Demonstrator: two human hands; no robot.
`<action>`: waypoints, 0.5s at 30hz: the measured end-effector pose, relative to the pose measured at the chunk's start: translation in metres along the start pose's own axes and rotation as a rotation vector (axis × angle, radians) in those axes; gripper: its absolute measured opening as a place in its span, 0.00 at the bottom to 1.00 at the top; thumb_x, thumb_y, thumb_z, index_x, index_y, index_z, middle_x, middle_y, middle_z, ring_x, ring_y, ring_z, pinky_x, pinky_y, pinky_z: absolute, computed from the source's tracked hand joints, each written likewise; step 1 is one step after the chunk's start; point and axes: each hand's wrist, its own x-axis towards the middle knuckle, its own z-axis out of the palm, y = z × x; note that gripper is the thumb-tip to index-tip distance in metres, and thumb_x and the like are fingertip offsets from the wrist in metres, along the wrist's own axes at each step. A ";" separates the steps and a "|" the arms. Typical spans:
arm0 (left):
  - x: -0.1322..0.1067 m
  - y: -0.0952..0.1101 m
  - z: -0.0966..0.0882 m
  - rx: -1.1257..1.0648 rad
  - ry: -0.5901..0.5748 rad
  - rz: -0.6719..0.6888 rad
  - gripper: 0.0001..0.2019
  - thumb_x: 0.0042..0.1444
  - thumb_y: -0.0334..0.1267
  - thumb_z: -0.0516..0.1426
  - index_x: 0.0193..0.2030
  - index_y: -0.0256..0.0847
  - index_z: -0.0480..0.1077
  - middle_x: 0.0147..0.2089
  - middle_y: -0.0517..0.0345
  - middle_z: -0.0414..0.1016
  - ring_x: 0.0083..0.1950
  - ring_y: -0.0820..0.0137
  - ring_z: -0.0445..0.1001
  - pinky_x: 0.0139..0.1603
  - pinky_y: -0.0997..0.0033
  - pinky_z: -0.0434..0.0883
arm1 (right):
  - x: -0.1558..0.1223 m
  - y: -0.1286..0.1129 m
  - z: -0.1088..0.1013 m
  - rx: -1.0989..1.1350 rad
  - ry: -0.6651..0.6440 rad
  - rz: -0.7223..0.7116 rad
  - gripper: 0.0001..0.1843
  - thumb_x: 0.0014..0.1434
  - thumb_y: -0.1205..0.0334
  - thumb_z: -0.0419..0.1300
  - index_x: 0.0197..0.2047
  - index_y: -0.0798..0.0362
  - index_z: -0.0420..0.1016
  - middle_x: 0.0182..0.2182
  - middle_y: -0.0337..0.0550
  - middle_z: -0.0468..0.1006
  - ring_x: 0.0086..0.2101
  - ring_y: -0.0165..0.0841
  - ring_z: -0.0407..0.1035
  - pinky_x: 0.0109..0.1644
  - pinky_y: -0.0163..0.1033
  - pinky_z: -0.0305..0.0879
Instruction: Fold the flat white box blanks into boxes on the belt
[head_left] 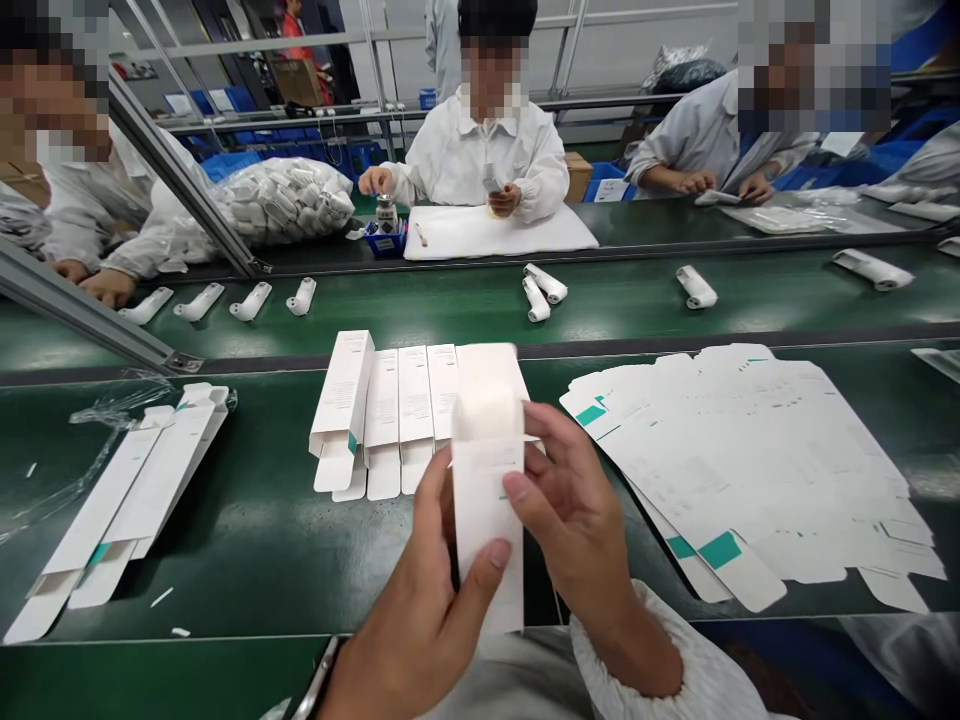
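Note:
A white folding carton point(487, 540) stands upright between my two hands, its top flap raised. My left hand point(427, 590) is wrapped round its lower left side, with the thumb across the front. On the right edge, near the top, my right hand point(574, 510) grips it with the thumb on the front and the fingers behind. Just beyond it, several folded white cartons point(341, 390) lie in a row with open flaps toward me. To the right spreads a stack of flat carton blanks point(765, 460) with teal patches.
More flattened cartons point(142, 480) lie at the left beside clear plastic film point(112, 410). Across the bench, a green conveyor belt point(420, 300) carries several white handheld devices point(697, 287). Co-workers in white coats point(480, 150) sit beyond it. A metal post point(180, 170) slants at the left.

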 end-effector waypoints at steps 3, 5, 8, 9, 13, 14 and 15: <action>0.007 -0.004 -0.001 -0.134 0.018 0.134 0.44 0.77 0.42 0.64 0.83 0.80 0.39 0.85 0.57 0.63 0.74 0.58 0.79 0.65 0.59 0.83 | -0.003 0.003 -0.005 -0.075 -0.119 -0.041 0.25 0.77 0.55 0.69 0.72 0.28 0.75 0.63 0.42 0.82 0.57 0.40 0.80 0.61 0.46 0.82; 0.010 -0.007 -0.001 -0.172 0.034 0.184 0.47 0.73 0.38 0.68 0.82 0.84 0.45 0.82 0.60 0.67 0.68 0.61 0.83 0.59 0.65 0.86 | -0.002 0.004 -0.009 -0.093 -0.140 -0.078 0.24 0.77 0.55 0.68 0.72 0.26 0.76 0.63 0.41 0.81 0.55 0.38 0.80 0.59 0.44 0.82; 0.013 -0.011 -0.003 -0.210 0.066 0.209 0.46 0.70 0.36 0.71 0.79 0.84 0.54 0.78 0.63 0.73 0.61 0.66 0.86 0.55 0.70 0.87 | 0.002 0.004 -0.013 -0.164 -0.167 -0.195 0.21 0.77 0.58 0.67 0.69 0.28 0.79 0.57 0.39 0.81 0.52 0.35 0.77 0.57 0.39 0.79; 0.014 -0.011 -0.004 -0.217 0.070 0.212 0.45 0.69 0.35 0.72 0.79 0.83 0.56 0.76 0.62 0.74 0.59 0.67 0.86 0.54 0.71 0.87 | 0.003 0.004 -0.014 -0.186 -0.174 -0.235 0.21 0.77 0.59 0.67 0.68 0.29 0.80 0.56 0.39 0.81 0.52 0.34 0.76 0.57 0.37 0.78; 0.012 -0.014 -0.011 -0.140 0.038 0.187 0.44 0.68 0.35 0.73 0.78 0.82 0.58 0.76 0.63 0.72 0.60 0.68 0.83 0.55 0.72 0.86 | 0.000 0.003 -0.016 -0.240 -0.198 -0.261 0.23 0.75 0.64 0.68 0.66 0.28 0.81 0.58 0.37 0.83 0.58 0.36 0.75 0.63 0.41 0.75; 0.010 -0.015 -0.013 -0.112 0.028 0.191 0.44 0.68 0.35 0.72 0.78 0.83 0.58 0.76 0.64 0.72 0.60 0.69 0.83 0.55 0.73 0.85 | -0.002 0.002 -0.016 -0.255 -0.198 -0.256 0.25 0.75 0.65 0.68 0.67 0.27 0.81 0.59 0.36 0.83 0.59 0.37 0.76 0.64 0.42 0.75; 0.009 -0.015 -0.016 -0.090 0.021 0.206 0.43 0.68 0.35 0.72 0.77 0.83 0.58 0.75 0.64 0.71 0.58 0.70 0.82 0.54 0.75 0.84 | -0.004 0.001 -0.016 -0.264 -0.200 -0.254 0.26 0.74 0.66 0.69 0.67 0.26 0.81 0.61 0.36 0.83 0.59 0.37 0.77 0.65 0.43 0.75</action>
